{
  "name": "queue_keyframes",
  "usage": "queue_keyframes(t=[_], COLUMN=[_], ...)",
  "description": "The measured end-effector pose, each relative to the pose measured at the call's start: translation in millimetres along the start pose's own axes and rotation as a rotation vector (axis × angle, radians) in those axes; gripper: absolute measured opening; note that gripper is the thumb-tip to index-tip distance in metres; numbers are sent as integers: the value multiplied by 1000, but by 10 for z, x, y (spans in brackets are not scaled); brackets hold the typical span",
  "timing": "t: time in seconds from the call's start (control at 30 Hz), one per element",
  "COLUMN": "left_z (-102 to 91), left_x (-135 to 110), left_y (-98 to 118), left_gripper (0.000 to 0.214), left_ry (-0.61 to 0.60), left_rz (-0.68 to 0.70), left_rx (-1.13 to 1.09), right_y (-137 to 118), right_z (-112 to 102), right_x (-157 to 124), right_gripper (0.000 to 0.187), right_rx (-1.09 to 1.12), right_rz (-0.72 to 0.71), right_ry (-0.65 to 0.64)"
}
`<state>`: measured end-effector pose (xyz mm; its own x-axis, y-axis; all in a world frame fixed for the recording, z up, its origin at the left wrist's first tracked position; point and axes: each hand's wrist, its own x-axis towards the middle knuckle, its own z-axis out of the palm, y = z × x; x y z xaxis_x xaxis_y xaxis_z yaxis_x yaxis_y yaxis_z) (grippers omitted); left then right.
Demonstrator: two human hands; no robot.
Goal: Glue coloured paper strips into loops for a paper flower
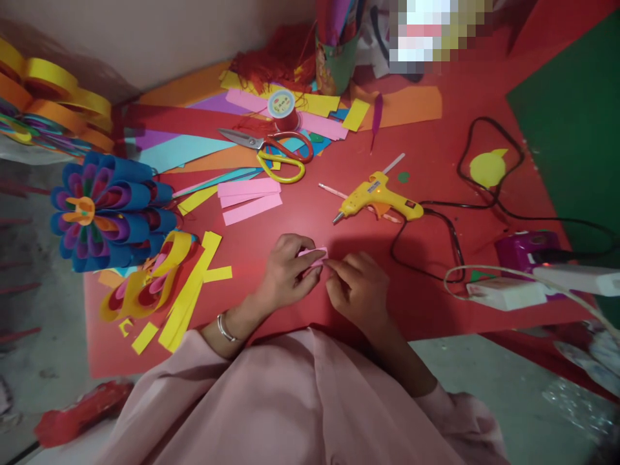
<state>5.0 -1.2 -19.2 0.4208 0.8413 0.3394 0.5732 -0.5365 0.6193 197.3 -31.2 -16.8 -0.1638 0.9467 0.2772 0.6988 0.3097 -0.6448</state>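
Note:
Both hands meet over the red sheet [310, 213] near its front edge. My left hand [288, 271] curls its fingers around a small pink paper strip [314, 255], pinching it. My right hand [358, 287] pinches the same strip from the right side with fingertips pressed together. A silver bangle sits on my left wrist. Most of the strip is hidden between the fingers.
A yellow glue gun [380, 199] with a black cord lies just beyond the hands. More pink strips [249, 197], scissors [276, 152], a thread spool [281, 106] and coloured paper lie farther back. Yellow strips [191, 290] and a blue paper flower [106, 210] sit left. A power strip [508, 290] is right.

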Motion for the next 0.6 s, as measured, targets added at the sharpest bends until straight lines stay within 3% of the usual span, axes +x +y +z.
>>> queue_keyframes(t=[0.6], left_z=[-32], left_x=[13], left_y=[33], left_gripper=[28], left_ry=[-50], left_rz=[-40], left_rx=[24], right_y=[-7], right_z=[18], right_x=[6], right_gripper=[27], right_rx=[-7], right_rz=[46], right_ry=[19])
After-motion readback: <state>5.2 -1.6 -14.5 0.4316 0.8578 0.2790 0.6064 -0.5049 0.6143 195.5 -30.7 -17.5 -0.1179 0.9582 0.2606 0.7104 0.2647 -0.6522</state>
